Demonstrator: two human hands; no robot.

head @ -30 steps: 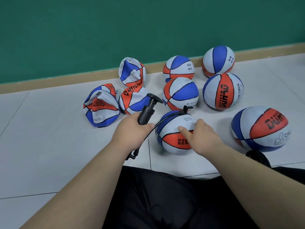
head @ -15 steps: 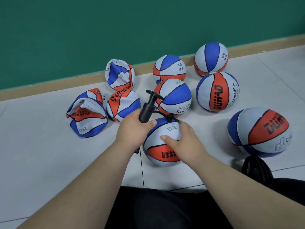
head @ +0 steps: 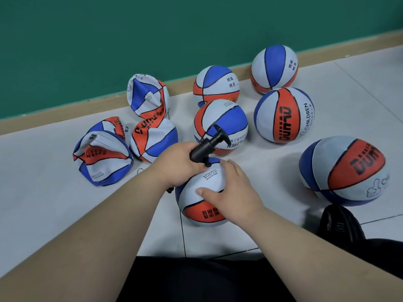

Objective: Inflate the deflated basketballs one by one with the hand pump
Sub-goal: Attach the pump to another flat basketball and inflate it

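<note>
Black pump (head: 205,149) amid tricolour basketballs (head: 220,125)

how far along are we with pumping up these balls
Done: five round balls sit on the floor. In hand: the left hand grips the pump, its hose end at the top of the near ball, which the right hand rests on; it looks nearly full. Left: at least three crumpled balls at the left.

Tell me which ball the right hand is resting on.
The ball nearest the person, before their lap: the right hand lies on its white panel, while the left hand holds the black pump at its top.
</note>
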